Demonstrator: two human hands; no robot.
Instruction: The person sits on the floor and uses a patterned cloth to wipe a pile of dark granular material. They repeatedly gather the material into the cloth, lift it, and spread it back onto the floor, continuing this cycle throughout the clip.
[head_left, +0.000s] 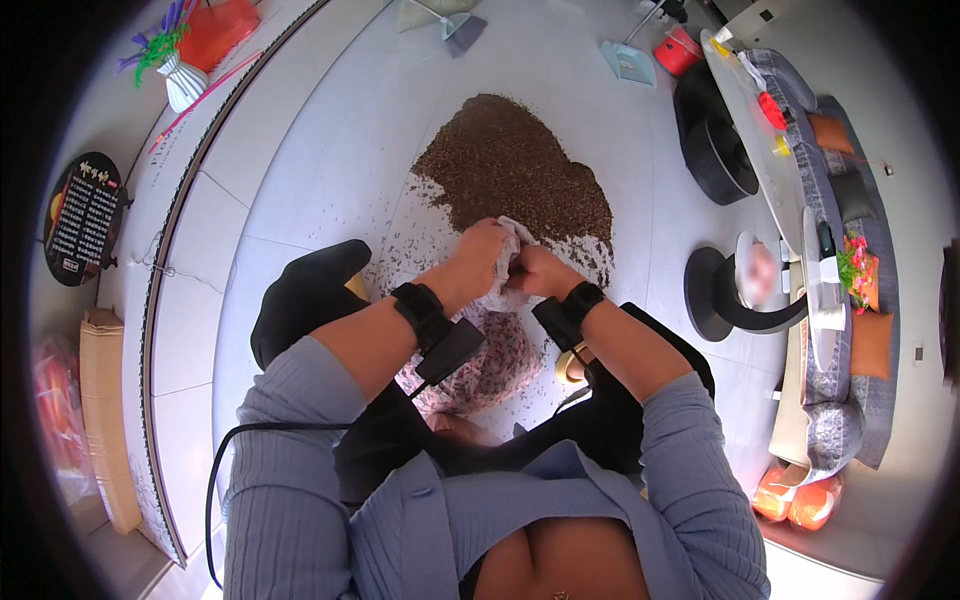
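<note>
Both hands grip a whitish, crumpled piece of thin material, cloth or plastic, in front of my knees. My left hand closes around its left side, and my right hand pinches its right side. Just below it, between my legs, rests a pink bag-like bundle mottled with dark patches. Whether the whitish material is the mouth of that bundle, I cannot tell. Beyond my hands, a broad heap of small brown seed-like grains lies on the pale tiled floor, with loose grains scattered along its near edge.
At the far side are a grey dustpan, a light blue dustpan and a red bucket. Black-based tables and a grey sofa line the right. A long white printed panel runs along the left.
</note>
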